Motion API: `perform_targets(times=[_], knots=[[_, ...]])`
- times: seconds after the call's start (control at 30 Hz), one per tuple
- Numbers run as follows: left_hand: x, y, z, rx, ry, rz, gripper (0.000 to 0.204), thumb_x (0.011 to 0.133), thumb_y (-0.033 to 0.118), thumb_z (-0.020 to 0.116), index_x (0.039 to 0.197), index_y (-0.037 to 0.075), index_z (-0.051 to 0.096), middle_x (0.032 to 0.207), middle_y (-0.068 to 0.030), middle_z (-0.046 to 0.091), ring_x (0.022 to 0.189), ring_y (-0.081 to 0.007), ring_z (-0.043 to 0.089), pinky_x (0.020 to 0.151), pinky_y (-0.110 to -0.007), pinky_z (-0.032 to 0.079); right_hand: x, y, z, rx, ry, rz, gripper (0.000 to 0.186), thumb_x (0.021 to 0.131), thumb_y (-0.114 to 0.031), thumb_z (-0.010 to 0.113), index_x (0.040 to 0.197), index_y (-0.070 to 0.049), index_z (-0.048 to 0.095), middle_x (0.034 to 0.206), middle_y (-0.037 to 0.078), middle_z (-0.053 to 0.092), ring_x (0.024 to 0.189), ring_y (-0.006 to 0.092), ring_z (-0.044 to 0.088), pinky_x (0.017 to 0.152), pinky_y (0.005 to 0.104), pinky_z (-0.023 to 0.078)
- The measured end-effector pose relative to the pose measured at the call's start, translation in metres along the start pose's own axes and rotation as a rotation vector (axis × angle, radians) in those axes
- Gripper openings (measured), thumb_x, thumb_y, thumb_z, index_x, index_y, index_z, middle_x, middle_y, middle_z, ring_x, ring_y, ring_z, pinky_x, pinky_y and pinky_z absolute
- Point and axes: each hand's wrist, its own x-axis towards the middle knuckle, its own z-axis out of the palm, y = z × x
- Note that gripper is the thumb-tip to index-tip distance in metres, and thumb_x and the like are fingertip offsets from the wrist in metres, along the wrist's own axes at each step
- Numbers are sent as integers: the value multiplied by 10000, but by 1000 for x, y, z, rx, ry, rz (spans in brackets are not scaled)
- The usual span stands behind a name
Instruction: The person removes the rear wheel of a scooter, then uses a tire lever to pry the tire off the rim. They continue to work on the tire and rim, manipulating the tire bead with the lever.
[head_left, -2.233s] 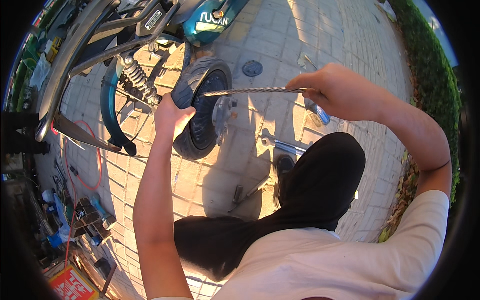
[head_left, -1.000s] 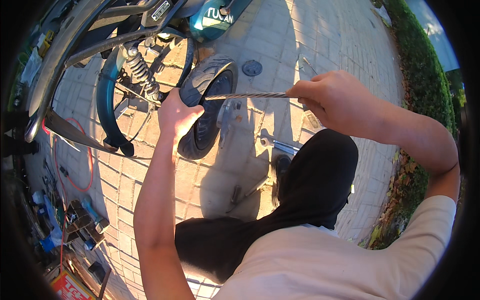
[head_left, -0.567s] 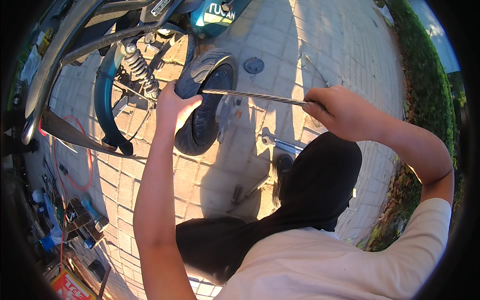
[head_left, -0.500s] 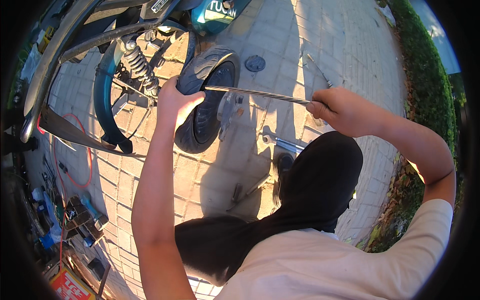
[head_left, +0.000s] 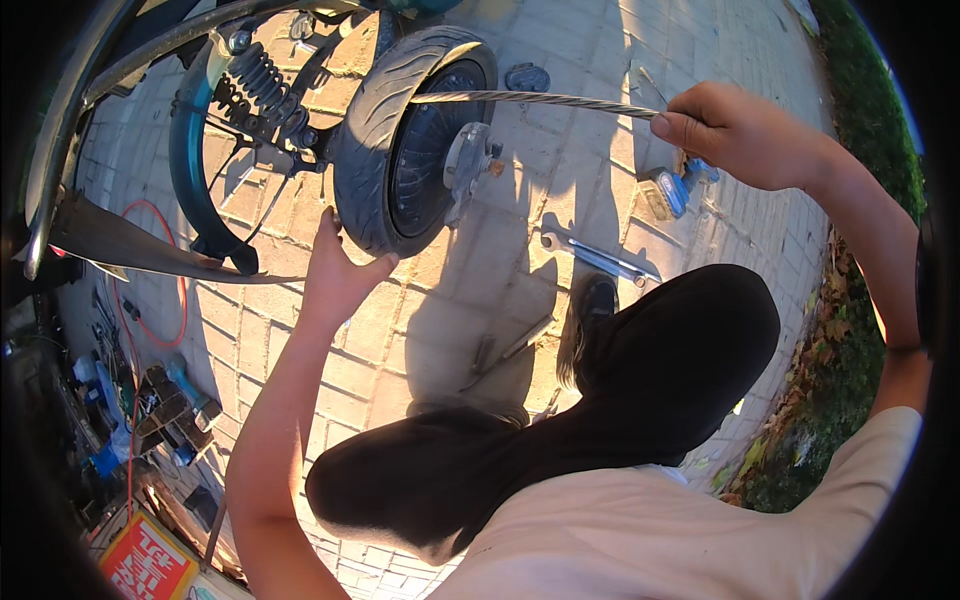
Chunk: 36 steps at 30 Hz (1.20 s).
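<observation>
A long, slim, grey metal rod with slanting grooves (head_left: 540, 97) is held nearly level across the upper part of the head view, its long axis running left to right and dipping slightly toward its right end. Its narrow left tip is pointed at the wheel and set against the upper inner edge of a black rubber tyre with a worn, dusty tread (head_left: 385, 110), beside the dark round rim (head_left: 425, 150); how deep the tip is seated cannot be told. A dull sheen and light streaks are seen on the grooves, and a faint arch is shown, possibly from the lens.

The rod's right end is gripped by the right hand (head_left: 750, 135), with the fingers curled closed and the thumb laid along it. The left hand (head_left: 345, 280) is spread wide at the lower edge of the tyre, thumb and fingers well apart; whether firm contact is made cannot be told. The wheel is tilted above pale paving bricks (head_left: 360, 360), beside a dark coil-spring shock absorber (head_left: 260, 80) and a curved teal mudguard (head_left: 190, 150).
</observation>
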Motion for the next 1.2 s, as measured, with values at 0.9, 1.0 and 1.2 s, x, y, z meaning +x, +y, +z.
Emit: perform_targets(times=[0.9,1.0,1.2], knots=[[23,-40,45,-415,333,49,717,686,247,844,1192,-96,468,1076,-219,646,972,-259,644,853,-348,506,20,-3,39,-112,-8,-183,554,1032,-457,415,809,11,609,581,90,474,518,198,476,536,388,420],[19,-32,46,-348,340,43,774,695,294,863,1212,-105,447,1100,-223,639,1003,-260,636,872,-348,501,21,9,56,-57,-17,-172,547,1038,-423,410,798,35,591,588,165,492,546,315,513,581,441,438],[24,-21,53,-302,438,14,762,698,322,859,1193,-103,466,1086,-230,642,981,-277,637,872,-354,493,45,42,115,88,125,-349,502,1031,-377,439,752,29,534,592,216,510,590,413,532,590,488,432]])
